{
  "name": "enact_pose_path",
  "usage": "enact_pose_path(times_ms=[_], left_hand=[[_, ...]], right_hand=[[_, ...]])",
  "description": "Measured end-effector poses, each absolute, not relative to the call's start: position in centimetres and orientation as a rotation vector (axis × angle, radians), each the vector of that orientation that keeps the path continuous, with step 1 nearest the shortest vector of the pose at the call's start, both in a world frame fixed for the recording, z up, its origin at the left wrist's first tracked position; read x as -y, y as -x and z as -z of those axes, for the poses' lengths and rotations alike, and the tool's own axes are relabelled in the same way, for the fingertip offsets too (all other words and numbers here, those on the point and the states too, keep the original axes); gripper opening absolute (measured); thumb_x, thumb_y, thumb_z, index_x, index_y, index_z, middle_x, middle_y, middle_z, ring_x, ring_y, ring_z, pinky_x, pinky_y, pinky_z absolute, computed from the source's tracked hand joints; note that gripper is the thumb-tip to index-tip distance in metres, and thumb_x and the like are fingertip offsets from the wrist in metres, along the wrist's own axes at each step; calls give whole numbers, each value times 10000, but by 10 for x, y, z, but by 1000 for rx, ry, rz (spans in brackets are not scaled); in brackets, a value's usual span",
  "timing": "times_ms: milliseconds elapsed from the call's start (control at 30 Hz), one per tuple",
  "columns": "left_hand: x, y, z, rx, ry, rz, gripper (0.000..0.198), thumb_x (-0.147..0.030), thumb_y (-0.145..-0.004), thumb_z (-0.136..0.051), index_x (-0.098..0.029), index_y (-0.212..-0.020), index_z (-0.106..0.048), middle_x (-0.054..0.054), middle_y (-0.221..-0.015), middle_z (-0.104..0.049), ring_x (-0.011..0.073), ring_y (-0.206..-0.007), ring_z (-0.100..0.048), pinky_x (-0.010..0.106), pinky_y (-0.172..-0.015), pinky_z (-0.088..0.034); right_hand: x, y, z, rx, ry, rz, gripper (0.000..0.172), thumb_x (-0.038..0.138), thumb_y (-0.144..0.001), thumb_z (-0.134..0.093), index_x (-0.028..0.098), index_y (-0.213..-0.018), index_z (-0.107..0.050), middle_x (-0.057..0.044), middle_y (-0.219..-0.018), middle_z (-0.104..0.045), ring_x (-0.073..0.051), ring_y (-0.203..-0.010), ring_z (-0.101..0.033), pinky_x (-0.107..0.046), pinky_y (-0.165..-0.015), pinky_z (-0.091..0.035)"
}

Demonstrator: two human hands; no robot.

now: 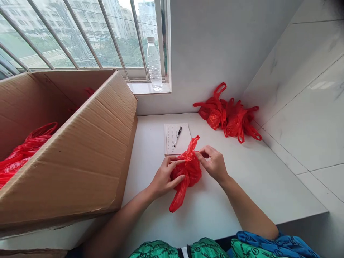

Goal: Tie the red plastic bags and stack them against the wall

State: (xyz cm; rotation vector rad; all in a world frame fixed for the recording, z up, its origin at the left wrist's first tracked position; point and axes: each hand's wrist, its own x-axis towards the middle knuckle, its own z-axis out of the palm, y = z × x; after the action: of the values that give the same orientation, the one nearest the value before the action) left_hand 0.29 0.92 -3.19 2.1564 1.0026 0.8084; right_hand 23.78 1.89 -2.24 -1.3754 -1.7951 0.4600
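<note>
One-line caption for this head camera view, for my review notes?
Left hand grips a red plastic bag while the right hand pinches its top, on a white counter by a notepad and pen.

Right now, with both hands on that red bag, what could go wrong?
The thin red plastic bag gathered between the left hand and right hand might tear if pulled hard. Its neck leans toward the notepad, so a slip could knock the pen. The left forearm passes close beside the cardboard box and might bump it.
</note>
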Motion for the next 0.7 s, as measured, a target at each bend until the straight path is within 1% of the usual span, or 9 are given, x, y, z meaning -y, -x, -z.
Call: enact_pose_path(times_ms=[33, 67, 133, 167, 233, 300, 367, 533, 700], left_hand=[[-8, -5, 34, -1001, -2219, -797, 481, -325, -891, -619, -286, -1359, -515, 111, -1371, -477, 280, -1304, -464, 458, -1078, -451], [-7, -7, 37, -991, -2281, -781, 498, -321, -876, -635, -276, -1356, -509, 118, -1405, -455, 291, -1324, -446, 472, -1084, -444], [-6, -9, 43, -957, -2396, -739, 523, -315, -860, -646, -253, -1355, -487, 130, -1456, -427, 311, -1362, -410, 508, -1103, -419], [-6, -9, 47, -944, -2440, -717, 547, -314, -862, -639, -242, -1374, -461, 134, -1477, -417, 316, -1384, -386, 522, -1119, -399], [-6, -9, 54, -944, -2495, -677, 650, -327, -874, -622, -223, -1457, -352, 140, -1519, -386, 312, -1428, -336, 532, -1152, -358], [-6, -9, 59, -980, -2527, -637, 790, -368, -883, -612, -201, -1535, -199, 150, -1560, -333, 308, -1461, -286, 533, -1177, -322], [-4, -10, 63, -1026, -2563, -577, 878, -432, -883, -608, -188, -1563, -109, 155, -1589, -280, 315, -1479, -245, 537, -1189, -290], [-2, -13, 67, -1094, -2613, -484, 883, -504, -903, -557, -184, -1575, -82, 142, -1613, -225, 309, -1497, -198, 516, -1211, -219], [-3, -13, 68, -1114, -2610, -459, 881, -515, -904, -551, -192, -1578, -84, 133, -1617, -217, 307, -1500, -185, 507, -1210, -205]], right_hand=[[-18, -231, 25, 1819, 1360, -355, 329, 511, -949, -499, 218, -938, -650, -82, -938, -682, -234, -887, -618, -377, -827, -497], [-17, -224, 30, 1889, 1338, -289, 360, 497, -957, -486, 211, -1110, -640, -114, -1134, -667, -268, -1067, -598, -419, -953, -467], [-15, -212, 43, 2076, 1325, -247, 494, 478, -983, -428, 202, -1386, -501, -131, -1429, -519, -297, -1336, -447, -483, -1118, -347], [-14, -207, 50, 2143, 1347, -243, 538, 473, -997, -391, 198, -1458, -426, -128, -1500, -451, -295, -1401, -378, -501, -1155, -297], [-12, -201, 65, 2208, 1414, -226, 577, 474, -1014, -339, 184, -1513, -348, -126, -1546, -394, -286, -1451, -311, -521, -1187, -234], [-9, -198, 76, 2224, 1457, -186, 605, 489, -1012, -337, 166, -1524, -327, -126, -1553, -386, -282, -1463, -292, -527, -1203, -192], [-6, -199, 82, 2236, 1466, -144, 625, 494, -1011, -342, 152, -1532, -308, -119, -1562, -371, -276, -1474, -272, -522, -1214, -159], [-3, -200, 83, 2229, 1492, -111, 651, 495, -1010, -343, 148, -1553, -250, -126, -1575, -339, -277, -1480, -261, -533, -1217, -129], [-4, -198, 81, 2236, 1512, -127, 657, 506, -1011, -331, 143, -1553, -253, -127, -1574, -339, -275, -1478, -265, -525, -1223, -117]])
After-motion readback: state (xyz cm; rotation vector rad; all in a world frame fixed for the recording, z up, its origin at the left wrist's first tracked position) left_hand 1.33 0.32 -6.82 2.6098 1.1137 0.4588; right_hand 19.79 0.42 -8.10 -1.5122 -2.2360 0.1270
